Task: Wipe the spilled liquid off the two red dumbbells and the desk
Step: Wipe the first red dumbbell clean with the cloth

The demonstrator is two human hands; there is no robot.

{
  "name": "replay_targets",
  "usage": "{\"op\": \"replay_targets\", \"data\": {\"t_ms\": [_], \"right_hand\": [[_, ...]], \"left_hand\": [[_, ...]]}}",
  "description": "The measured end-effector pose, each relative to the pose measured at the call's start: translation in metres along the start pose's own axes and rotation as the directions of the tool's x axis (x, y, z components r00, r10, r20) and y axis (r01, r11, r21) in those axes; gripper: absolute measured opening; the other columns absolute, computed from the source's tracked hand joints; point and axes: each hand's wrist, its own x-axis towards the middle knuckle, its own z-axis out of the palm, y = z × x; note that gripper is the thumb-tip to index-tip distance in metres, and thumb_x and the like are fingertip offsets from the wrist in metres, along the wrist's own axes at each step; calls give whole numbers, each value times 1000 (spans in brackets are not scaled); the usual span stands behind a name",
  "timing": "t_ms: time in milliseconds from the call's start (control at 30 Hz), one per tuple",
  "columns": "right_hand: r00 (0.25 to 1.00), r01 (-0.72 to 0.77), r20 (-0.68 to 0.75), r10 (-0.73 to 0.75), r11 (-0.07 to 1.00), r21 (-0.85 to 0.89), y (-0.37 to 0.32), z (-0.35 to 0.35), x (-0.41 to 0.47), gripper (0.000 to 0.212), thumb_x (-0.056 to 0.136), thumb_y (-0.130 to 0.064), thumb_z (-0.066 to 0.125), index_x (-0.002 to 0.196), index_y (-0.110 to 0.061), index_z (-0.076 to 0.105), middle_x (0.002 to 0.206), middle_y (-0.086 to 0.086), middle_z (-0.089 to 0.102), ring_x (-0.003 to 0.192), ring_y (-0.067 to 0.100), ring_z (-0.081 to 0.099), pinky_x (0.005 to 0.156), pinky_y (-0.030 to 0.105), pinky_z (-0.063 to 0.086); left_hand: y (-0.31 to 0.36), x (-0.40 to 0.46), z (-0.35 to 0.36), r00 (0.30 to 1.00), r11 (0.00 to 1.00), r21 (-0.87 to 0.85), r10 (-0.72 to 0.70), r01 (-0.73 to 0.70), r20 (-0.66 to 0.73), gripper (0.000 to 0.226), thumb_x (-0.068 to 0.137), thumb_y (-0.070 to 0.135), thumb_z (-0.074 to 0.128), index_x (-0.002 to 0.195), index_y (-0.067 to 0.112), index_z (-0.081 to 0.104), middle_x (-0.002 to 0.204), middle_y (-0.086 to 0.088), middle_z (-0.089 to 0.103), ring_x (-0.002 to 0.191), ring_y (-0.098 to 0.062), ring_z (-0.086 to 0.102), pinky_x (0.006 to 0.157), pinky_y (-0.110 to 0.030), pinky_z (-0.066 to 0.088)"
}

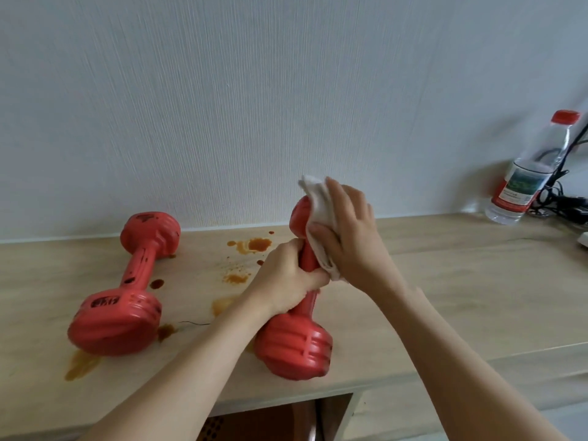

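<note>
We're looking down at a pale wooden surface set against a white textured wall, and both hands are busy on one of the two red dumbbells. Our left hand is wrapped tight around the bar of the right dumbbell, fingers curled about the handle, holding it tilted with its near head planted on the surface and its far head raised toward the wall. Our right hand presses a white cloth against that raised head and the upper bar, fingers spread over the fabric and thumb tucked under its lower edge, so the cloth sits between palm and plastic.

Off to the left, well apart from the hands, the left dumbbell lies flat on the surface, one head near us and the other close to the wall. We can see dark spots on its bar and heads.

Brown-orange spilled liquid marks the surface between the two dumbbells: a larger blot near the wall, speckles below it, a dark drop just beside the left dumbbell's bar, and smears by its near head.

Far right, a clear water bottle with a red cap stands near the wall, black cables just behind it.
</note>
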Motion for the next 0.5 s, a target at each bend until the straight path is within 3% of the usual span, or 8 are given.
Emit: {"op": "replay_targets", "data": {"t_ms": [67, 100, 133, 200, 300, 400, 500], "right_hand": [[998, -1, 68, 20, 965, -263, -10, 2, 5, 66, 91, -37, 51, 147, -14, 23, 143, 14, 29, 125, 34, 28, 90, 42, 42], [996, 0, 81, 25, 955, -296, -11, 1, 5, 66, 92, -38, 51, 147, -16, 23, 143, 14, 28, 126, 34, 27, 88, 42, 43], [997, 11, 79, 10, 966, -257, -9, 0, 5, 65, 91, -38, 52, 146, -16, 25, 142, 13, 30, 125, 32, 28, 90, 41, 42], [998, 7, 64, -8, 1000, 6, 2, -2, 2, 67, 89, -40, 54, 144, -11, 29, 137, 7, 33, 126, 27, 32, 100, 37, 35], [999, -46, 27, 40, 961, 273, 20, 1, -9, 67, 88, -36, 55, 143, -8, 28, 136, 4, 32, 130, 15, 35, 107, 16, 28], [990, -140, 60, 128, 934, 330, 22, 1, -13, 68, 85, -29, 57, 143, -9, 27, 139, 11, 34, 125, 4, 35, 100, 2, 24], [990, -129, 90, 111, 964, 232, 10, -3, -6, 69, 88, -30, 58, 145, -13, 24, 140, 12, 31, 127, 17, 36, 102, 15, 29]], "left_hand": [[0, 1, 2, 1000, 998, 58, 2, -1, -14, 33, 63, 35, 68, 86, 13, 59, 75, -1, 66, 71, -18, 65, 68, -42, 55], [0, 1, 3, 1000, 998, 63, 5, -4, -17, 34, 61, 36, 64, 85, 13, 59, 74, -1, 66, 70, -18, 65, 68, -42, 55], [0, 0, 3, 1000, 999, 49, 10, -9, -18, 34, 59, 35, 63, 84, 13, 59, 73, 0, 66, 69, -18, 65, 67, -42, 55], [2, -1, 1, 1000, 1000, 0, 13, -13, -20, 30, 60, 32, 67, 83, 15, 60, 71, 0, 65, 66, -17, 67, 66, -39, 56], [4, -3, -5, 1000, 998, -58, -3, 4, 16, 26, 62, 26, 72, 82, 13, 60, 67, 1, 64, 61, -16, 68, 63, -37, 56], [3, -4, -4, 999, 993, -108, -44, 47, 30, 26, 58, 24, 71, 80, 13, 61, 65, 0, 65, 60, -18, 69, 64, -38, 56], [4, -3, -1, 999, 995, -97, -34, 34, 8, 23, 64, 20, 74, 81, 13, 62, 69, -1, 66, 60, -15, 68, 66, -41, 59]]}}
